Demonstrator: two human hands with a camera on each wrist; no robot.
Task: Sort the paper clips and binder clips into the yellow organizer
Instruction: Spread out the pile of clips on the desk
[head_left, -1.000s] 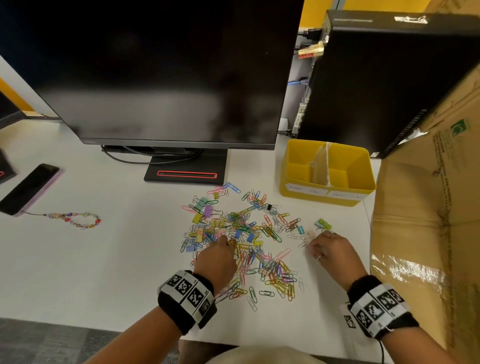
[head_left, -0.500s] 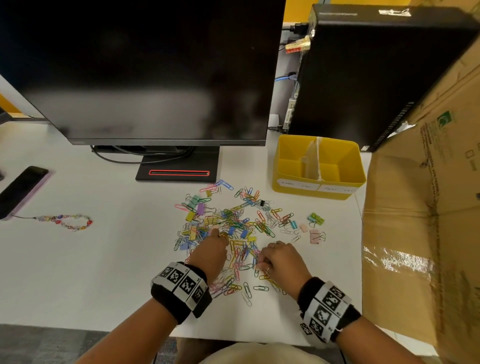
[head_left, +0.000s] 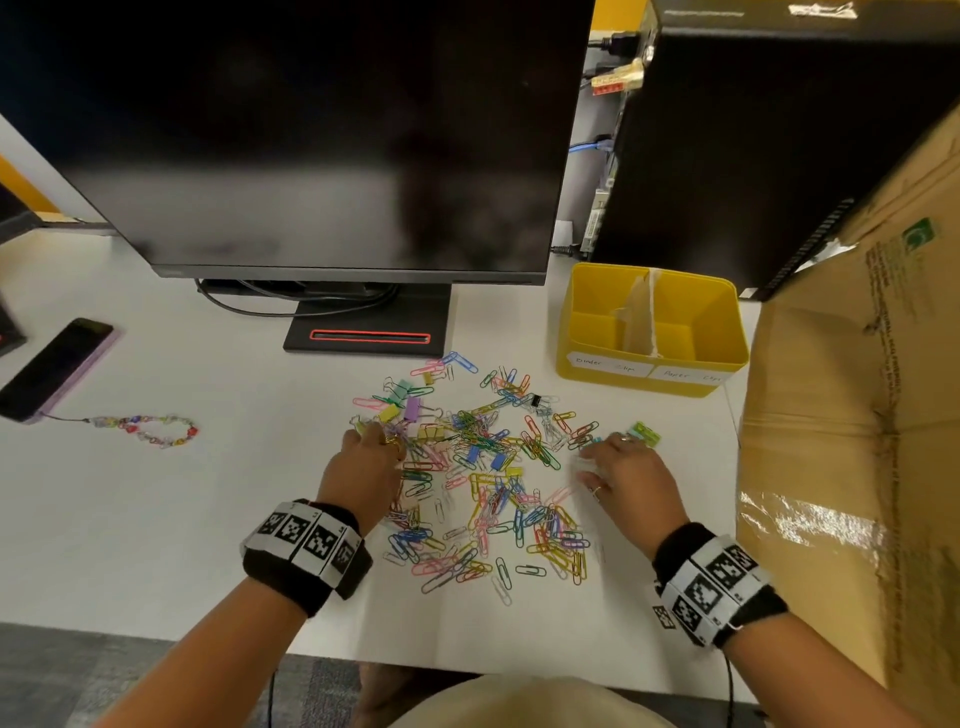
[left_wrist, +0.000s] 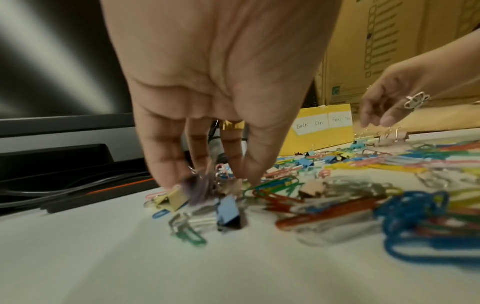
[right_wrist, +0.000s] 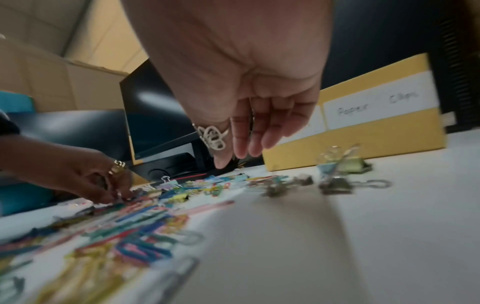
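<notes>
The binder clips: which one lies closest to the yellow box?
The small black binder clip at the pile's far edge, the only black one; the green binder clip by the right hand lies slightly farther from the yellow organizer.

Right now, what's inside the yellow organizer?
The yellow organizer shows two compartments split by a pale divider; the visible floor of each is bare yellow, with no clips. Its near wall hides the front strip of both floors.

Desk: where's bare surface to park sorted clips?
Free: white desk between the beaded strap and left hand; strip between right hand and cardboard box. Crowded: clip pile between the hands, up to the yellow organizer.
</notes>
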